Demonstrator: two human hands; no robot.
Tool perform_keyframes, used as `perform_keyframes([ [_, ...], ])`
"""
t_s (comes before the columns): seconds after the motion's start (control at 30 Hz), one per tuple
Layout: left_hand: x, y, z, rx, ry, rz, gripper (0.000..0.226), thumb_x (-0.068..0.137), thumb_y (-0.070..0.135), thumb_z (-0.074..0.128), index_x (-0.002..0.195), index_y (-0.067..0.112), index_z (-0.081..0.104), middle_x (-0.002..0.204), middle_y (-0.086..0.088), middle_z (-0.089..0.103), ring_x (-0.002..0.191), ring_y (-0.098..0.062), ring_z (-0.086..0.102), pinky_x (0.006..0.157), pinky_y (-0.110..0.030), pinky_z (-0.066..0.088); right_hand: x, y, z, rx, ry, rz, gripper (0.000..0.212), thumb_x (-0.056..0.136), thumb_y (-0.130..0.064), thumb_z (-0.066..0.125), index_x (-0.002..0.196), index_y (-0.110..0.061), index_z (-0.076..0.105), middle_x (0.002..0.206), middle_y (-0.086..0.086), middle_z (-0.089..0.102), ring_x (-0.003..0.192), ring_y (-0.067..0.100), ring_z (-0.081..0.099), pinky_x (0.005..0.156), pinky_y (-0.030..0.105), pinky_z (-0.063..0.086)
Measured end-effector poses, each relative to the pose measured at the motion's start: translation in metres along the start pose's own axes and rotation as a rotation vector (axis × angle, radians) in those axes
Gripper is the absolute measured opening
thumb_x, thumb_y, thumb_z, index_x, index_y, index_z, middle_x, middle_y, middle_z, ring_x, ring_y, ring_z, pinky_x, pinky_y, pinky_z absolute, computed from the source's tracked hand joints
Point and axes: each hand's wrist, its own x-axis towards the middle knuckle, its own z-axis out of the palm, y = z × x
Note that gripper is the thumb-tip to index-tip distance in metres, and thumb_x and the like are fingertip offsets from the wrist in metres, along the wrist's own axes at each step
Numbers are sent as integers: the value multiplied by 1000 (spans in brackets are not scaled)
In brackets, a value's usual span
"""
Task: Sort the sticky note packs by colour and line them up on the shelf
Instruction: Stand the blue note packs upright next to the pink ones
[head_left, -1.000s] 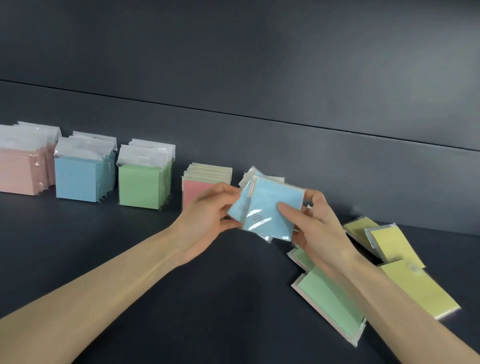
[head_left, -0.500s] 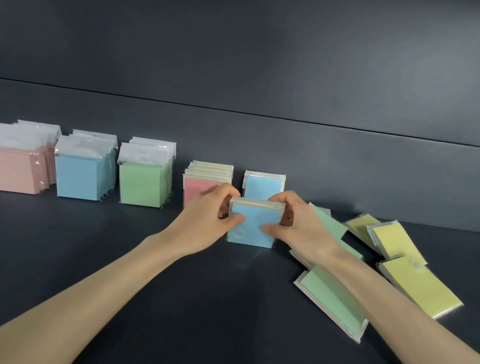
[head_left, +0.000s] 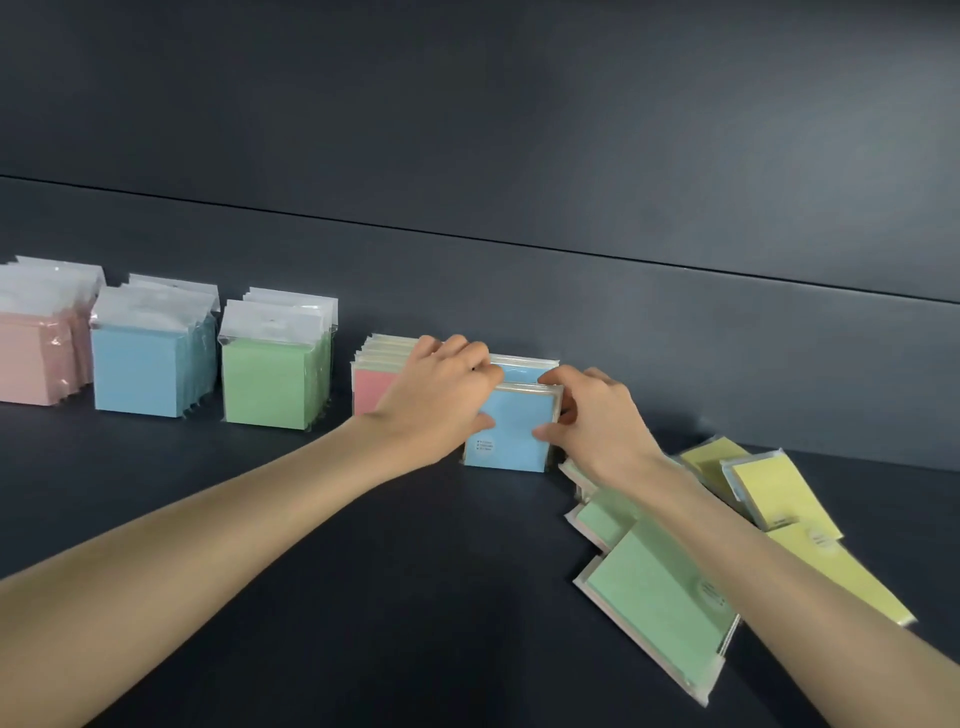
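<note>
Pushed back toward the wall (head_left: 701, 364), blue packs (head_left: 514, 434) stand pinched between left hand (head_left: 436, 397) and right hand (head_left: 597, 423).

left of the grip, the left hand (head_left: 441, 395) covers the right part of the short pink stack (head_left: 371, 384). behind the gripped blue pack (head_left: 514, 431) i see only the top strip of a second blue pack (head_left: 519, 366). i can't read the label (head_left: 485, 446) below the grip. the right hand (head_left: 592, 421) and its forearm overlap the green packs (head_left: 654, 597). far left of the grip, the tall pink packs (head_left: 26, 358) run off the frame.
</note>
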Motion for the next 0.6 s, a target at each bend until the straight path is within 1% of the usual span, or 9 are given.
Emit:
perform_keyframes([
  [0.13, 20, -3, 7, 55, -41, 12, 40, 91, 34, 54, 125, 14, 49, 128, 1, 47, 116, -20, 44, 97, -33, 30, 14, 3, 4, -29, 24, 7, 46, 79, -12, 71, 122, -14, 54, 98, 3, 45, 92, 30, 58, 82, 35, 46],
  [0.23, 27, -4, 13, 52, -56, 2, 37, 92, 31, 55, 122, 12, 49, 127, -1, 48, 118, -21, 46, 102, -33, 29, 19, 6, 10, -36, 40, 2, 46, 81, -9, 68, 122, -12, 48, 100, 6, 47, 92, 31, 55, 79, 35, 45],
  [0.3, 31, -5, 16, 47, -57, -3, 35, 92, 29, 55, 121, 10, 48, 124, -2, 51, 116, -23, 49, 102, -31, 28, 22, 8, 10, -34, 37, 6, 47, 81, -8, 67, 122, -12, 46, 105, 9, 50, 93, 31, 54, 80, 35, 44],
  [0.37, 34, -5, 18, 50, -66, 7, 32, 92, 28, 55, 117, 8, 48, 120, -4, 53, 110, -24, 52, 100, -29, 30, 24, 9, 11, -31, 35, 8, 49, 81, -9, 67, 125, -14, 45, 109, 10, 51, 95, 32, 54, 82, 36, 45],
  [0.47, 36, -7, 21, 76, -58, 46, 34, 92, 27, 55, 117, 5, 47, 121, -8, 53, 113, -26, 50, 105, -30, 28, 25, 10, 11, -65, 24, 4, 56, 81, -11, 66, 131, -16, 42, 114, 11, 49, 100, 33, 54, 84, 37, 45],
  [0.53, 35, -9, 23, 78, -46, 50, 36, 91, 26, 55, 119, 6, 46, 123, -7, 51, 114, -26, 48, 102, -29, 29, 25, 11, 10, -128, -17, -3, 61, 81, -15, 66, 135, -18, 38, 117, 10, 45, 101, 33, 54, 85, 39, 45],
  [0.6, 35, -10, 24, 80, -40, 60, 38, 89, 24, 57, 122, 8, 45, 121, -6, 51, 108, -26, 51, 96, -31, 34, 24, 12, 9, -155, -54, -3, 65, 80, -17, 68, 137, -21, 37, 118, 9, 43, 100, 33, 54, 85, 39, 46],
])
